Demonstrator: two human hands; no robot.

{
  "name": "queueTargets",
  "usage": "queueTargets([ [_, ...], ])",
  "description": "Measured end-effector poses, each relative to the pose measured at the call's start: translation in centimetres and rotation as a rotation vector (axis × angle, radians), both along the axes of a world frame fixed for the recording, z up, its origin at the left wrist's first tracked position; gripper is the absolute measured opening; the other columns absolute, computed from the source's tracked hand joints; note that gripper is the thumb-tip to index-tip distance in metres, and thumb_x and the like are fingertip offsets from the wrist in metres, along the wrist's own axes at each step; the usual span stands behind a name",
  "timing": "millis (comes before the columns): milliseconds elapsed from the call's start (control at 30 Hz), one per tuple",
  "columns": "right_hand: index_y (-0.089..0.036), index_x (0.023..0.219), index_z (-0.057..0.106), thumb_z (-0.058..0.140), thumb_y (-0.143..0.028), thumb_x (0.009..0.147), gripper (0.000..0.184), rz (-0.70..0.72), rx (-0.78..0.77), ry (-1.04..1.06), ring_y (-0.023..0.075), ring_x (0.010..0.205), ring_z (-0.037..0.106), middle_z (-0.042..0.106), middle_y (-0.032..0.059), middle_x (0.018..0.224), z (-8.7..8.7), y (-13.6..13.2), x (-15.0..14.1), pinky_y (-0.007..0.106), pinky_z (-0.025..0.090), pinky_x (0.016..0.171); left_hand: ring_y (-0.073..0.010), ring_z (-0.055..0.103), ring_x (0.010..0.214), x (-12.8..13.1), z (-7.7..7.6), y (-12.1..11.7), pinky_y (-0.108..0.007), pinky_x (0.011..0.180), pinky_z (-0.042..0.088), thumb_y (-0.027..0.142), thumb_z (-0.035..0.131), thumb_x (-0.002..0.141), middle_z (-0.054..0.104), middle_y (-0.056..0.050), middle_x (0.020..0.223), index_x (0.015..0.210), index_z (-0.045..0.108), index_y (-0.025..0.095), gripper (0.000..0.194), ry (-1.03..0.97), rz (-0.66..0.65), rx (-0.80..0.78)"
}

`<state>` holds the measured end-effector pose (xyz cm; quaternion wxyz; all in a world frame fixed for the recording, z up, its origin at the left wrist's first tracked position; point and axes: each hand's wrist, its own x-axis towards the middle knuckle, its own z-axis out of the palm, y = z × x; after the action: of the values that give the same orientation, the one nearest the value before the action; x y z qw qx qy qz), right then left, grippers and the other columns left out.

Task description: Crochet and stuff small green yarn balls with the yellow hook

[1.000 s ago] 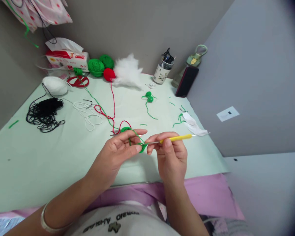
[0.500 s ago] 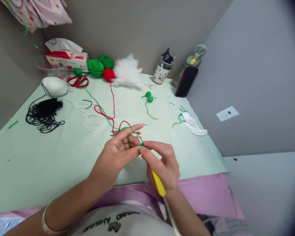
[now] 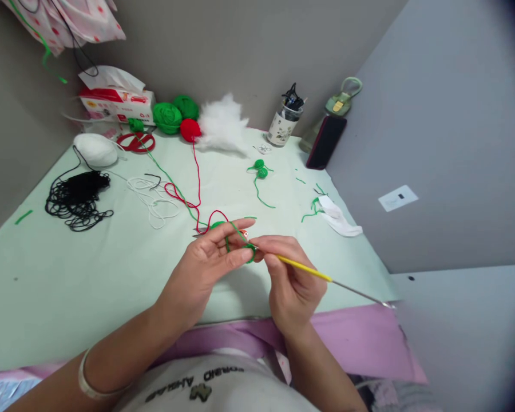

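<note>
My right hand [image 3: 298, 280] is closed around a crochet hook [image 3: 306, 269] with a yellow grip and a metal shaft slanting down to the right. The hook's front end meets a small green crochet piece [image 3: 251, 253]. My left hand [image 3: 210, 260] pinches that piece between thumb and fingers, and green yarn [image 3: 239, 230] runs over its raised index finger. Behind the left hand's fingers lies a partly hidden pair of scissors [image 3: 199, 233], blades pointing left. Red yarn [image 3: 197, 189] trails from a red ball [image 3: 190, 130] to the same spot.
Along the back stand a tissue pack [image 3: 118, 106], green yarn balls [image 3: 167, 118], white stuffing [image 3: 223, 123], a pen jar [image 3: 284, 123], a bottle [image 3: 339, 106] and a phone [image 3: 326, 142]. Black yarn [image 3: 79, 197] and red-handled scissors [image 3: 136, 142] lie left; two small green balls [image 3: 261, 169] sit mid-table.
The crochet hook has swung from pointing down toward my body to slanting out to the right. My right hand has shifted slightly right, and more of the green piece shows.
</note>
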<state>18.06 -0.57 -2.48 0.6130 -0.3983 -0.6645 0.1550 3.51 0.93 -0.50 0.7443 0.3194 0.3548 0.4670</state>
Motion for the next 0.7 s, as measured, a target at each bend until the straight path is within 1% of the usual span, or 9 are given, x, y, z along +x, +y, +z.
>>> queueTargets([
  [100,-0.028,0.118,0.075,0.062,-0.009,0.097,0.032,-0.093,0.128,-0.218,0.0206,0.096,0.073,0.075,0.0077,0.109,-0.24,-0.31,0.13,0.037,0.064,0.076,-0.0143,0.062,0.093,-0.02,-0.10,0.29,-0.026,0.090,0.049,0.026,0.083,0.082,0.069,0.000,0.091,0.119,0.078,0.028,0.037,-0.077,-0.033,-0.071],
  [167,-0.028,0.119,0.074,0.062,-0.008,0.097,0.033,-0.081,0.139,-0.243,0.0213,0.097,0.073,0.075,0.0083,0.109,-0.13,-0.35,0.39,0.037,0.064,0.076,-0.0140,0.062,0.092,-0.21,-0.23,0.55,-0.026,0.089,0.050,0.026,0.082,0.083,0.070,-0.001,0.095,0.119,0.078,0.026,0.036,-0.138,-0.096,-0.142],
  [200,-0.028,0.118,0.075,0.061,-0.009,0.097,0.031,-0.063,0.100,-0.179,0.0209,0.094,0.073,0.076,0.0075,0.105,0.00,-0.31,0.54,0.036,0.063,0.074,-0.0136,0.062,0.091,-0.33,-0.32,0.68,-0.026,0.088,0.050,0.025,0.082,0.083,0.070,-0.002,0.098,0.118,0.079,0.024,0.035,-0.158,-0.115,-0.163],
  [267,-0.027,0.111,0.076,0.060,-0.012,0.099,0.025,-0.021,-0.017,0.053,0.0181,0.079,0.071,0.075,0.0051,0.095,0.33,-0.12,0.77,0.034,0.061,0.067,-0.0123,0.061,0.088,-0.56,-0.47,0.84,-0.026,0.087,0.051,0.024,0.081,0.082,0.070,-0.003,0.104,0.114,0.080,0.023,0.032,-0.159,-0.112,-0.163],
  [367,-0.026,0.100,0.077,0.060,-0.020,0.100,0.018,0.096,-0.191,0.355,0.0145,0.067,0.065,0.073,0.0032,0.088,0.59,0.25,0.79,0.030,0.057,0.059,-0.0118,0.061,0.088,-0.64,-0.52,0.77,-0.025,0.088,0.049,0.022,0.078,0.085,0.070,-0.001,0.104,0.112,0.081,0.024,0.028,-0.080,-0.078,-0.080],
  [433,-0.026,0.099,0.079,0.063,-0.023,0.100,0.016,0.187,-0.255,0.406,0.0160,0.074,0.068,0.075,0.0041,0.092,0.51,0.40,0.59,0.030,0.057,0.061,-0.0129,0.062,0.091,-0.51,-0.40,0.56,-0.026,0.090,0.048,0.022,0.078,0.086,0.071,0.000,0.099,0.114,0.080,0.027,0.028,-0.041,-0.082,-0.012],
  [500,-0.026,0.101,0.080,0.064,-0.023,0.099,0.016,0.218,-0.282,0.409,0.0170,0.082,0.070,0.077,0.0046,0.097,0.31,0.41,0.37,0.030,0.058,0.066,-0.0138,0.063,0.090,-0.37,-0.24,0.33,-0.028,0.092,0.047,0.023,0.079,0.085,0.073,0.000,0.097,0.114,0.079,0.029,0.029,-0.037,-0.087,0.021],
  [567,-0.027,0.102,0.080,0.064,-0.023,0.099,0.016,0.219,-0.309,0.438,0.0156,0.081,0.071,0.078,0.0038,0.100,0.11,0.33,0.27,0.030,0.059,0.069,-0.0151,0.064,0.090,-0.35,-0.12,0.18,-0.032,0.095,0.047,0.024,0.081,0.084,0.074,0.000,0.096,0.115,0.078,0.029,0.031,-0.035,-0.079,0.022],
  [700,-0.026,0.101,0.079,0.063,-0.026,0.101,0.015,0.253,-0.381,0.537,0.0123,0.074,0.069,0.079,0.0017,0.096,-0.02,0.26,0.53,0.027,0.058,0.069,-0.0204,0.063,0.100,-0.57,-0.22,0.14,-0.038,0.099,0.044,0.028,0.082,0.082,0.072,-0.002,0.099,0.116,0.078,0.028,0.034,0.032,-0.024,0.019],
])
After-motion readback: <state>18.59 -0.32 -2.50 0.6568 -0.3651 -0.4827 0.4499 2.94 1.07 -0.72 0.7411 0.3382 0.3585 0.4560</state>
